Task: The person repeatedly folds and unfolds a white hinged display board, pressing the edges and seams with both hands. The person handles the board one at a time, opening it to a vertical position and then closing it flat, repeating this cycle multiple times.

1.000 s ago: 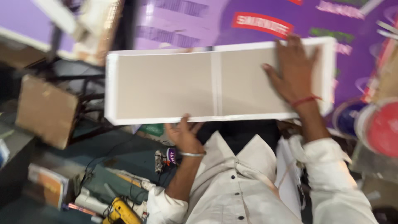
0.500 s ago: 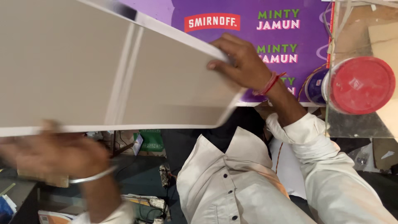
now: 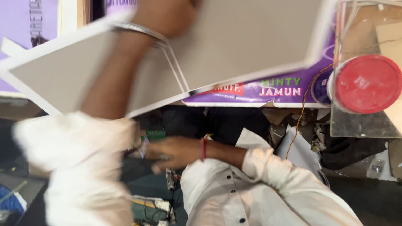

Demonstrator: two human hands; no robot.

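A large flat board [image 3: 251, 37], grey with a white border and a white dividing strip, tilts across the top of the view. My left hand [image 3: 163, 16], a metal bangle on its wrist, is raised at the board's upper edge and holds it; the hand is blurred. My left sleeve [image 3: 83, 167] fills the lower left. My right hand [image 3: 171, 152], with a red thread round the wrist, hangs below the board in front of my white shirt [image 3: 234, 196]. Its fingers are loosely spread and nothing is in them.
A purple printed banner [image 3: 284, 90] lies under the board's lower edge. At the right, a round container with a red lid [image 3: 366, 83] stands on a clear sheet, with a thin wire [image 3: 303, 109] running past it. Paper scraps and tools [image 3: 150, 209] litter the floor below.
The board has swung up and to the right. My left hand rose from beneath it to its top edge. My right hand let go of the board and dropped below it.
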